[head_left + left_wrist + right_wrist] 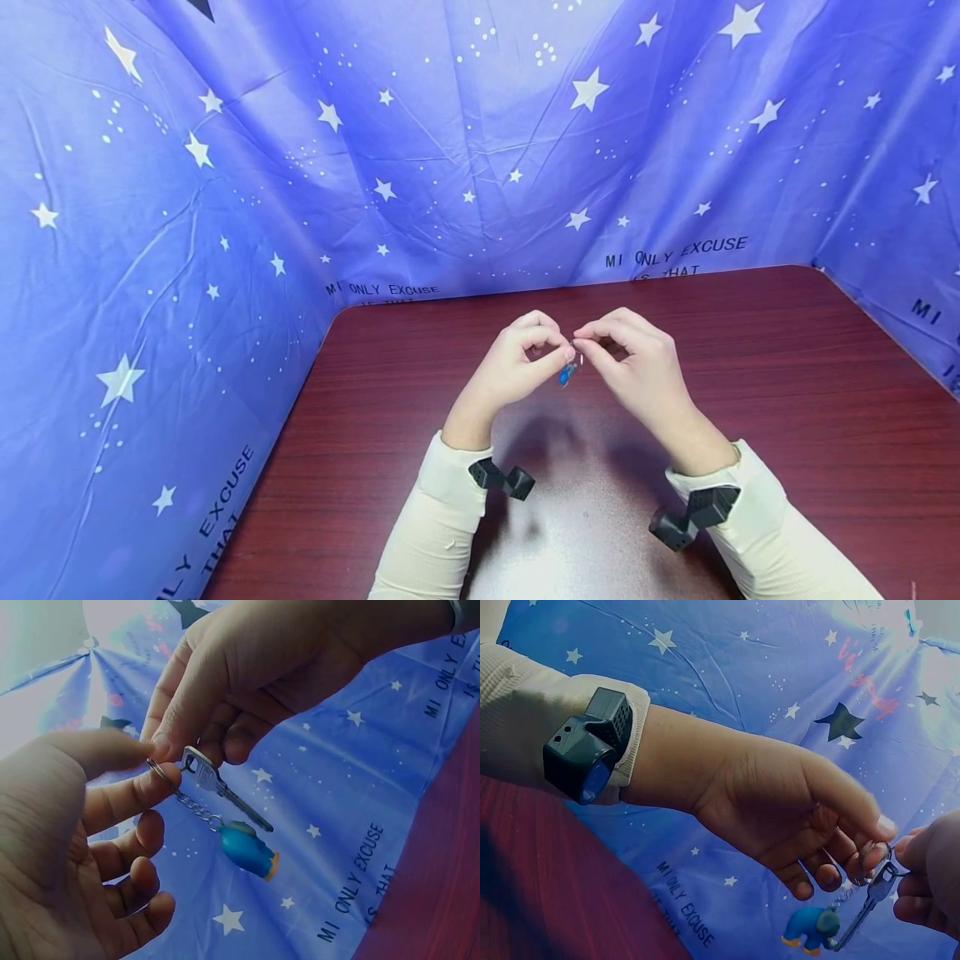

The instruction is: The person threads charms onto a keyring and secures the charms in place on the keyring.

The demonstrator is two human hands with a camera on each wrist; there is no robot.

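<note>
Above the table, my left hand (517, 358) and right hand (637, 367) meet fingertip to fingertip. In the left wrist view, my left thumb and index finger pinch a silver split key ring (160, 773); the other fingers are loosely bent. A short chain (196, 808) links that ring to a blue elephant charm (246, 850) with yellow-orange feet, which dangles below. My right thumb and index finger pinch a thin dark loop by the head of a silver key (205, 777). The key hangs slanting down beside the elephant. Fingertips hide part of where loop and ring meet.
Under the hands lies a dark red wood-grain table (360, 467) with a bright glare patch near the front. A blue-purple cloth (465, 150) printed with stars and lettering hangs around its back and sides. Each sleeve carries a black wrist camera (501, 477).
</note>
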